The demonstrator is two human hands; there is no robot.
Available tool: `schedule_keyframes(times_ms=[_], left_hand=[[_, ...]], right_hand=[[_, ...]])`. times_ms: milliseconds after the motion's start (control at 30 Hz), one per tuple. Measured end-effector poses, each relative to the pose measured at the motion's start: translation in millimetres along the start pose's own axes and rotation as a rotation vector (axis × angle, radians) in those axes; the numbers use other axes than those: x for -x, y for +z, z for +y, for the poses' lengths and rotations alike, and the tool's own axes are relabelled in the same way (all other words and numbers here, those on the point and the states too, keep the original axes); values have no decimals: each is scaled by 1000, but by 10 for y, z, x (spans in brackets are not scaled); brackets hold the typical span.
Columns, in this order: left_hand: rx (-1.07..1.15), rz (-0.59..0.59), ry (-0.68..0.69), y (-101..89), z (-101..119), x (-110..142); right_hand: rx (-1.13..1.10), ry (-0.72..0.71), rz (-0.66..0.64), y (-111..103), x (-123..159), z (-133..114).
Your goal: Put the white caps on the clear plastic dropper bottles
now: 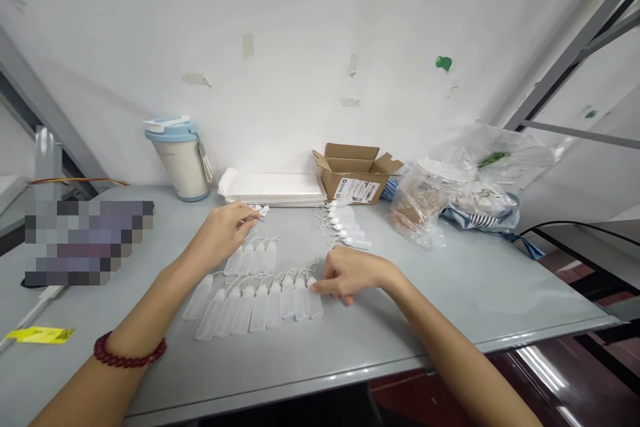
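Observation:
Small translucent plastic bottles (259, 310) with white caps and thin curved tubes or strings lie side by side in a front row on the grey table. A shorter row of similar bottles (257, 259) lies behind them. My right hand (356, 273) is curled at the right end of the front row, its fingertips on the last bottle (315, 303) near the cap. Over the back row, my left hand (224, 232) is closed in a pinch beside small white pieces (261, 209). Whatever lies between its fingertips is too small to make out.
More bottles (350, 223) lie in front of an open cardboard box (356, 177). A stack of white flat sheets or trays (275, 188) stands by the wall, near a tumbler (183, 160). Plastic bags (430, 193) sit at right; a pixelated area (90, 240) and cable (37, 310) at left.

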State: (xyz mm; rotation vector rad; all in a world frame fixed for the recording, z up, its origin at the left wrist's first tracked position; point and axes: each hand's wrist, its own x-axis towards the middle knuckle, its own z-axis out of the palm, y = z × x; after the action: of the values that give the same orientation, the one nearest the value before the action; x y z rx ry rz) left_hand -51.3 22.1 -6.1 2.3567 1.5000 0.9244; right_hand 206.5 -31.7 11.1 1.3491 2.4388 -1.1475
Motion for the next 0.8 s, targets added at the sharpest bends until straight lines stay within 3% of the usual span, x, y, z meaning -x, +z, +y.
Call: schedule_keyframes(times_ms=[300, 633, 800], left_hand=[[28, -8, 28, 53, 26, 6], [202, -36, -18, 46, 188, 53], [548, -195, -184, -37, 346, 78]], right_hand=[[-1, 42, -49, 64, -42, -31], [29, 103, 67, 46, -39, -32], [117, 59, 299, 72, -109, -19]])
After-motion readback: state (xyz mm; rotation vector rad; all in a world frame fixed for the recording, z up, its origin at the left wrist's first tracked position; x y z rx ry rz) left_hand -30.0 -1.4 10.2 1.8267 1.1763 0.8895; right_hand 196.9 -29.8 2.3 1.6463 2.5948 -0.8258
